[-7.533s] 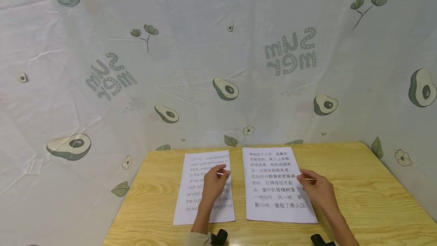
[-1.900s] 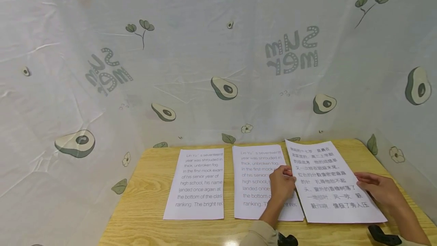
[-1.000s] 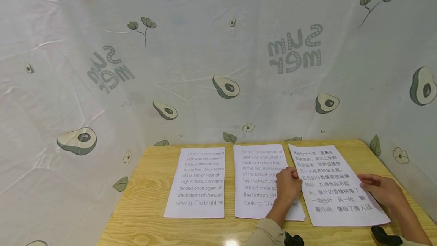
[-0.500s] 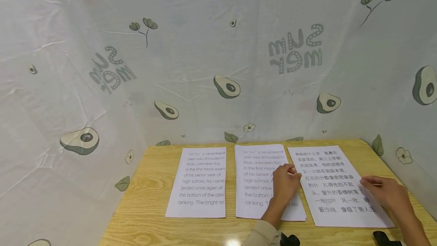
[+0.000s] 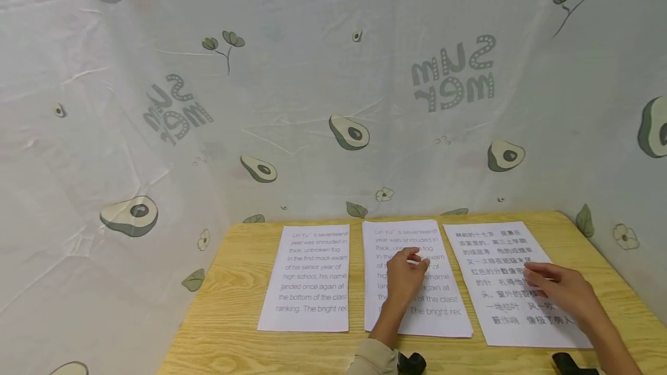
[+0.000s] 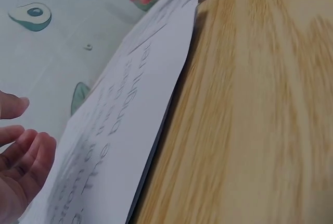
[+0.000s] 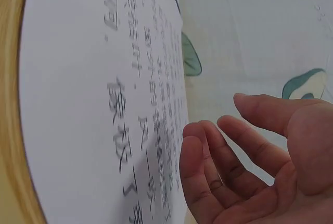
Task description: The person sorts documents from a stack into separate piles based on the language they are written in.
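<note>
Over the middle stack of printed English pages hovers my left hand, its fingers loosely bent with nothing in them. The left wrist view shows the thumb and fingers apart above the paper. To the right lies a page of Chinese text, flat and slightly angled. My right hand is above this page's right half, hiding some characters; in the right wrist view its fingers are relaxed and hold nothing. Another English page lies at the left, touched by neither hand.
The pages lie side by side on a yellow wood-grain table, with narrow gaps between them. Behind and around the table hangs a pale curtain printed with avocados and leaves.
The Chinese page has gone from the middle to the right, exposing English pages beneath. In the last half second both hands have left its edges and moved leftward.
</note>
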Motion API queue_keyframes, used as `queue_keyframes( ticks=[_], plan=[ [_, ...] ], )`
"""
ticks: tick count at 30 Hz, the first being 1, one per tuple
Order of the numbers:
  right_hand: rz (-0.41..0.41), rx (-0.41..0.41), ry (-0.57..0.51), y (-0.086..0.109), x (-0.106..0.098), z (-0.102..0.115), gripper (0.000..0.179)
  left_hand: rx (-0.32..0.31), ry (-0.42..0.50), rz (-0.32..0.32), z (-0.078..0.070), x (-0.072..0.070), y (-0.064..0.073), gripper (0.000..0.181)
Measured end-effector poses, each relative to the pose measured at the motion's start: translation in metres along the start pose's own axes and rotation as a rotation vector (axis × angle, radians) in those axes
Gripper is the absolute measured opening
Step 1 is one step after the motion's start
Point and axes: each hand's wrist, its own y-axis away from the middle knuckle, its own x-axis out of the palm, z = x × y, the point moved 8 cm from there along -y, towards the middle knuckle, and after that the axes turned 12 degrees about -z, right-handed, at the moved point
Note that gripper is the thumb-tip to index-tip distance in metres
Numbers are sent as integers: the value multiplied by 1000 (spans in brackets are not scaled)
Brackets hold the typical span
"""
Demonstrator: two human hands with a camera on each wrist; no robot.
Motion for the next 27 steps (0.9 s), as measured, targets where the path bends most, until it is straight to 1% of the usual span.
queue_keyframes(
  ticks=[6, 10, 14, 19, 23, 27],
  plan=[
    [39, -35, -64, 0, 17, 14, 68, 26, -23, -11, 6, -23, -8, 35],
    [69, -58, -106, 1, 29, 24, 67, 34, -32, -13, 12, -39, -14, 34],
    [85, -75, -128, 1, 41, 33, 65, 45, -50, -13, 19, -54, -20, 35],
    [114, -91, -140, 3, 55, 44, 63, 74, -78, -19, 25, -72, -27, 36],
    [119, -80, -148, 6, 65, 52, 63, 73, -99, -18, 32, -86, -31, 37],
    [123, -92, -166, 11, 76, 61, 61, 82, -119, -27, 39, -101, -33, 35]
  ],
)
